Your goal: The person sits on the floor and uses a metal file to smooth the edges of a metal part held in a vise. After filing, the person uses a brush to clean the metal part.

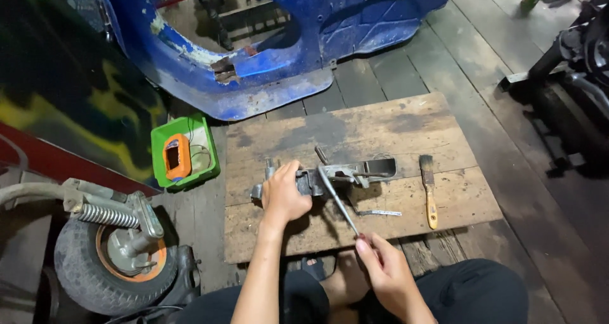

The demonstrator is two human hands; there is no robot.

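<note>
A grimy metal engine part (355, 175) lies across a stained wooden board (380, 134) on the floor. My left hand (283, 194) presses down on the part's left end and grips it. My right hand (380, 267) holds the near end of a long thin metal tool (336, 200), whose tip reaches up to the middle of the part. A small paintbrush (429, 187) with a yellow handle lies on the board to the right, apart from both hands. A short flat metal strip (380, 213) rests on the board near the tool.
A green plastic tray (160, 156) holding an orange meter (176, 156) stands left of the board. A blue scooter body (279, 58) rises behind it. A small wheel with a spring shock (111, 251) sits at lower left. Dark machinery (571, 77) is at the right. My knees are at the bottom.
</note>
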